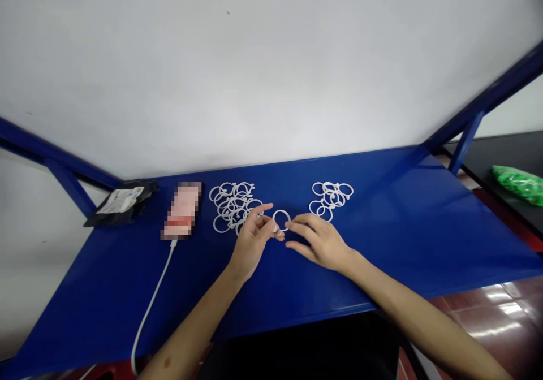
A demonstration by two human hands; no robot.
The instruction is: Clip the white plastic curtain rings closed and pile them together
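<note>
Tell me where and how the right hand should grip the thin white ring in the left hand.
The thin white ring is probably best taken by its right rim, in a light pinch from the right: the left hand covers its lower left, while the slim rim opposite faces the right hand.

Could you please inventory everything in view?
held ring: one, white, near centre
larger ring pile: many, white, centre-left
smaller ring pile: several, white, centre-right
phone-like item: one, pinkish, pixelated, left
cable: one, white, attached to that item
package: one, black, far left
table: one, blue, foreground
frames: two, blue, table's ends
wall: one, whitish, behind table
bundle: one, green, right, on black surface
floor: one, reddish, lower right
left hand: one, bare, pinching held ring
right hand: one, bare, at ring
</note>
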